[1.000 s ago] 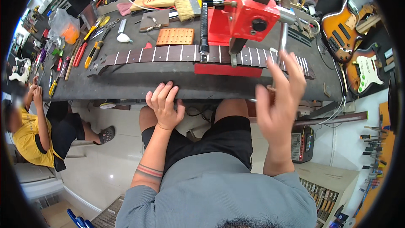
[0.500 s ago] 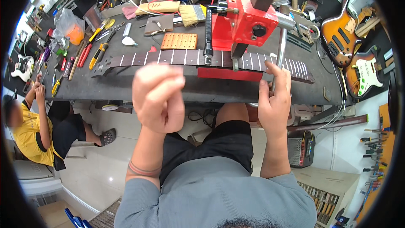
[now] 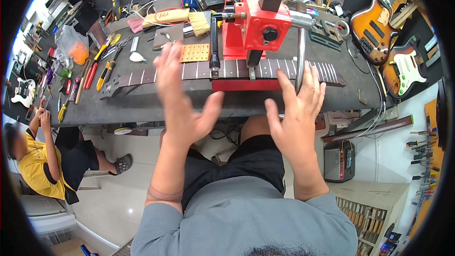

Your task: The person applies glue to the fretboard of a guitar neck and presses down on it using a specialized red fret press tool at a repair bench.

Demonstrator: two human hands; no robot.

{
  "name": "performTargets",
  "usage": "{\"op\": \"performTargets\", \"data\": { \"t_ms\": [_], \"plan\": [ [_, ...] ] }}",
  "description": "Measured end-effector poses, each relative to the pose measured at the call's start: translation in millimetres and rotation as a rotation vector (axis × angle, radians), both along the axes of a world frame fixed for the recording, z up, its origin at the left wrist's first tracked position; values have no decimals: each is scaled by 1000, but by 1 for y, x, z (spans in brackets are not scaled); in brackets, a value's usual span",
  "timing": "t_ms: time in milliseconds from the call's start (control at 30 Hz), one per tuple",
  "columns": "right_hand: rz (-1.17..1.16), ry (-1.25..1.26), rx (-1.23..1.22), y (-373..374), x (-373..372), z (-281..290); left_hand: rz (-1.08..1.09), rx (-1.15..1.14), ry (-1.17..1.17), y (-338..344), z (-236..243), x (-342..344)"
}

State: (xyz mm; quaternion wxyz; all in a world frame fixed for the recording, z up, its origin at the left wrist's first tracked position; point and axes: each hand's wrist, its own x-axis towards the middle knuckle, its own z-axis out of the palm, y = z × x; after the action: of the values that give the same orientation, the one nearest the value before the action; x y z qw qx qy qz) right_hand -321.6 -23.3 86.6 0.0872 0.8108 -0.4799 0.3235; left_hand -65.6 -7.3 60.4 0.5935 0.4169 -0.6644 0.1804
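A guitar neck (image 3: 137, 78) with a dark fretted fingerboard lies across the bench, over a red support block (image 3: 227, 86). The ram of a red arbor press (image 3: 258, 33) comes down onto the fingerboard near its middle. In front of the neck is my left hand (image 3: 184, 106), raised and slightly blurred, its fingers stretched apart with nothing in them. My right hand (image 3: 298, 109) is spread open beside the lower end of the press's steel lever (image 3: 302, 52); whether it touches the lever I cannot tell. A black-gripped handle (image 3: 213, 40) hangs on the press's left side.
Pliers (image 3: 109, 68), an orange drilled block (image 3: 196, 52) and a brush (image 3: 199, 23) lie beyond the neck. Two sunburst guitars (image 3: 374, 23) lean at the right. A person in yellow (image 3: 45, 166) sits at the left. An amplifier (image 3: 339, 162) stands below the bench.
My left hand has opened from a closed fist. My right hand's fingers have spread, loosening from around the lever. The whole view has shifted slightly.
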Motion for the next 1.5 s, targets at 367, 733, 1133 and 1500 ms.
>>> {"op": "performTargets", "data": {
  "t_ms": [367,733,1133,1500],
  "plan": [
    [491,153,265,27,69,-104,212,439,-136,68,-41,47],
    [17,-99,29,0,-13,-18,-294,170,-44,-11,30,8],
    [298,82,186,26,39,-76,81,764,-389,73,-69,46],
    [268,-72,61,46,-19,7,-63,242,-356,9,62,-5]
  ]
}}
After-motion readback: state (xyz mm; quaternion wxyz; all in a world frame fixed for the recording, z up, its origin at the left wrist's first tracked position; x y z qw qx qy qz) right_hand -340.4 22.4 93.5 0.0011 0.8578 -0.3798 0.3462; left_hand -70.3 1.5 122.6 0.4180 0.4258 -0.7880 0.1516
